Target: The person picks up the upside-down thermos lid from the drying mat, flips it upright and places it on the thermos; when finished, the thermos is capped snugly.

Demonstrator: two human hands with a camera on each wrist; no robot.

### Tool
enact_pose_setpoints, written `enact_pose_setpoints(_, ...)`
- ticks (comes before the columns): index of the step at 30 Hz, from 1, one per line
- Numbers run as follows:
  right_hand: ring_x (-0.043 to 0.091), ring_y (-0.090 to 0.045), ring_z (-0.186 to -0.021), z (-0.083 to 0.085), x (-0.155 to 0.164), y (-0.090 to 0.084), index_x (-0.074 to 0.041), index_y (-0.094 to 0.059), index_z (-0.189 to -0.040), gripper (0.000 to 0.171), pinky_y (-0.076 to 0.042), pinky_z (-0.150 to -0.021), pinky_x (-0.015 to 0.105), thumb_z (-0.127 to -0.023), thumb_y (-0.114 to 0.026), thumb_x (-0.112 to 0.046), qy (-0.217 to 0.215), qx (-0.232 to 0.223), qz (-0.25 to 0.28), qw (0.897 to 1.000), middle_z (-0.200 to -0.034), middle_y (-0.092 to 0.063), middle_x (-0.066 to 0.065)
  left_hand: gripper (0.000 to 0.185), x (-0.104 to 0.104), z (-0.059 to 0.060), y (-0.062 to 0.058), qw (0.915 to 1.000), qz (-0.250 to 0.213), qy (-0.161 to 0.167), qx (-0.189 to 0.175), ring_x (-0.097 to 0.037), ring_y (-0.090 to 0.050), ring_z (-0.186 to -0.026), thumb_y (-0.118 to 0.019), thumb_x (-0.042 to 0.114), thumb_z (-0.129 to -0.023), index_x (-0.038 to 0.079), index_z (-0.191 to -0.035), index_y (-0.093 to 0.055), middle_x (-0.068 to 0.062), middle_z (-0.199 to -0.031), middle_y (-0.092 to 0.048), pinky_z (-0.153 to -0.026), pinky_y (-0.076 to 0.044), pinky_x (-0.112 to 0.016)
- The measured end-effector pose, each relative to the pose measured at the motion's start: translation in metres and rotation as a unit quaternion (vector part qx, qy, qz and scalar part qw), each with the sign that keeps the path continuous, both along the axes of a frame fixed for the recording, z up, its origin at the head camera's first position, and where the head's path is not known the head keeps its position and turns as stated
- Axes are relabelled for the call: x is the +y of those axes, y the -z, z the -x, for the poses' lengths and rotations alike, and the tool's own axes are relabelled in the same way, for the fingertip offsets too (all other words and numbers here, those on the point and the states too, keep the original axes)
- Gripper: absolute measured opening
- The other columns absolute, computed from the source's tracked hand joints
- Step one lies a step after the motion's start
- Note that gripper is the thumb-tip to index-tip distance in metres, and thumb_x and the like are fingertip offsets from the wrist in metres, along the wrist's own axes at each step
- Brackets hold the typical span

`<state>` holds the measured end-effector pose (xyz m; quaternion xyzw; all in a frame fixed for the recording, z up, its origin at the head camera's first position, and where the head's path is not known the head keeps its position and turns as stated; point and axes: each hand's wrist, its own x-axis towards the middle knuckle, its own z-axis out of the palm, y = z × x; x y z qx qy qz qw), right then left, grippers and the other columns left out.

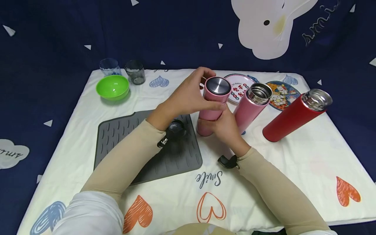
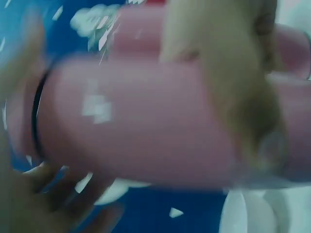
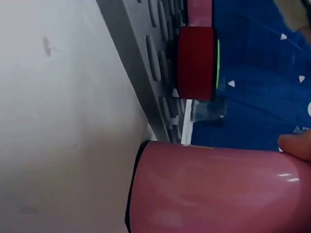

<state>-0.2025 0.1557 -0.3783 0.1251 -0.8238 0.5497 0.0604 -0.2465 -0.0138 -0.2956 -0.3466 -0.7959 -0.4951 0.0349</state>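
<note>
A pink flask (image 1: pixel 212 112) with a steel-topped lid (image 1: pixel 218 86) stands tilted on the white cloth (image 1: pixel 293 156) at the middle of the head view. My left hand (image 1: pixel 202 93) wraps round its lid end from the left. My right hand (image 1: pixel 219 123) grips the flask's lower body from the front. The left wrist view is blurred and filled by the pink flask (image 2: pixel 146 126) with fingers (image 2: pixel 29 204) below its lid seam. In the right wrist view the flask's base (image 3: pixel 218 189) sits just off the cloth.
An open pink flask (image 1: pixel 252 106) and an open red flask (image 1: pixel 293 116) stand to the right. On the grey mat (image 1: pixel 117 137) lie a red lid (image 3: pixel 197 63) and a pink lid (image 3: pixel 199 9). A green bowl (image 1: pixel 112 86), two glasses (image 1: pixel 135 71) and two plates (image 1: pixel 283 93) sit behind.
</note>
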Motion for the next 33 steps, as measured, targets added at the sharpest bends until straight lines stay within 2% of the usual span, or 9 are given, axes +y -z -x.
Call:
enact_pose_setpoints(2, 0.016, -0.060, -0.099, -0.001, -0.001, 0.001, -0.011, -0.052, -0.129, 0.068, -0.046, -0.091, 0.037, -0.071, -0.086, -0.015, 0.007, 0.008, -0.015, 1.000, -0.111, -0.064, 0.001, 0.077, 0.003, -0.007, -0.001, 0.9985, 0.012, -0.047, 0.026, -0.006, -0.054, -0.106, -0.086, 0.048, -0.068, 0.010, -0.126, -0.054, 0.006, -0.118, -0.058, -0.090, -0.043, -0.023)
enact_pose_setpoints(3, 0.016, -0.060, -0.098, -0.001, -0.001, 0.001, -0.011, -0.054, -0.128, 0.066, -0.046, -0.090, 0.037, -0.070, -0.086, -0.016, 0.012, 0.009, -0.021, 1.000, -0.109, -0.065, 0.001, 0.074, 0.004, -0.008, 0.000, 0.9982, 0.001, -0.053, 0.028, -0.005, -0.056, -0.106, -0.086, 0.047, -0.068, 0.010, -0.124, -0.057, 0.006, -0.116, -0.060, -0.091, -0.043, -0.023)
enact_pose_setpoints(6, 0.017, -0.061, -0.095, -0.002, -0.002, 0.001, -0.012, -0.056, -0.126, 0.064, -0.047, -0.089, 0.037, -0.070, -0.087, -0.019, 0.031, -0.005, -0.030, 0.999, -0.106, -0.066, 0.001, 0.062, 0.003, -0.004, 0.005, 0.9963, -0.079, 0.002, -0.034, -0.010, -0.059, -0.105, -0.087, 0.024, -0.073, 0.004, -0.126, -0.059, 0.001, -0.115, -0.064, -0.092, -0.045, -0.027)
enact_pose_setpoints(8, 0.018, -0.061, -0.094, -0.002, -0.003, 0.001, -0.012, -0.056, -0.125, 0.063, -0.047, -0.088, 0.038, -0.070, -0.086, -0.021, 0.038, -0.017, -0.027, 0.999, -0.105, -0.066, 0.002, 0.062, 0.002, 0.001, 0.009, 0.9863, -0.128, 0.055, -0.088, -0.015, -0.060, -0.104, -0.085, 0.007, -0.074, 0.001, -0.129, -0.057, -0.004, -0.116, -0.064, -0.092, -0.047, -0.031)
enact_pose_setpoints(12, 0.020, -0.060, -0.096, -0.003, -0.005, 0.002, -0.010, -0.055, -0.126, 0.063, -0.046, -0.089, 0.040, -0.072, -0.085, -0.021, 0.040, -0.027, -0.015, 0.999, -0.107, -0.065, 0.004, 0.066, 0.001, 0.008, 0.015, 0.9737, -0.153, 0.096, -0.139, -0.021, -0.060, -0.106, -0.080, -0.001, -0.076, -0.001, -0.135, -0.051, -0.009, -0.122, -0.062, -0.090, -0.049, -0.035)
enact_pose_setpoints(17, 0.021, -0.059, -0.099, -0.004, -0.006, 0.005, -0.008, -0.050, -0.131, 0.067, -0.045, -0.092, 0.041, -0.073, -0.084, -0.016, 0.024, -0.028, -0.008, 0.999, -0.112, -0.064, 0.006, 0.070, -0.001, 0.004, 0.017, 0.9904, -0.100, 0.031, -0.091, -0.015, -0.058, -0.103, -0.088, 0.018, -0.072, 0.006, -0.130, -0.052, -0.001, -0.118, -0.059, -0.087, -0.049, -0.030)
enact_pose_setpoints(20, 0.023, -0.059, -0.100, -0.005, -0.006, 0.005, -0.006, -0.050, -0.131, 0.068, -0.044, -0.093, 0.041, -0.072, -0.085, -0.012, 0.021, -0.035, -0.003, 0.999, -0.112, -0.064, 0.010, 0.068, -0.004, 0.001, 0.016, 0.9949, -0.079, -0.001, -0.063, -0.013, -0.059, -0.097, -0.091, 0.025, -0.067, 0.009, -0.124, -0.058, 0.003, -0.112, -0.061, -0.084, -0.050, -0.031)
enact_pose_setpoints(29, 0.029, -0.057, -0.102, -0.024, -0.015, -0.034, 0.001, -0.046, -0.132, 0.066, -0.042, -0.094, 0.044, -0.075, -0.078, -0.002, 0.013, -0.049, 0.001, 0.999, -0.116, -0.061, 0.017, 0.068, -0.005, -0.002, 0.016, 0.9936, -0.089, 0.014, -0.068, -0.015, -0.058, -0.102, -0.087, 0.021, -0.074, 0.008, -0.132, -0.055, 0.004, -0.118, -0.061, -0.082, -0.050, -0.032)
enact_pose_setpoints(33, 0.026, -0.053, -0.111, -0.022, -0.012, -0.024, -0.003, -0.036, -0.140, 0.076, -0.040, -0.099, 0.045, -0.078, -0.080, -0.014, 0.015, -0.061, 0.000, 0.998, -0.126, -0.055, 0.014, 0.070, -0.005, -0.002, 0.015, 0.9933, -0.090, 0.018, -0.070, -0.015, -0.057, -0.104, -0.087, 0.021, -0.075, 0.010, -0.134, -0.052, 0.004, -0.120, -0.059, -0.082, -0.050, -0.033)
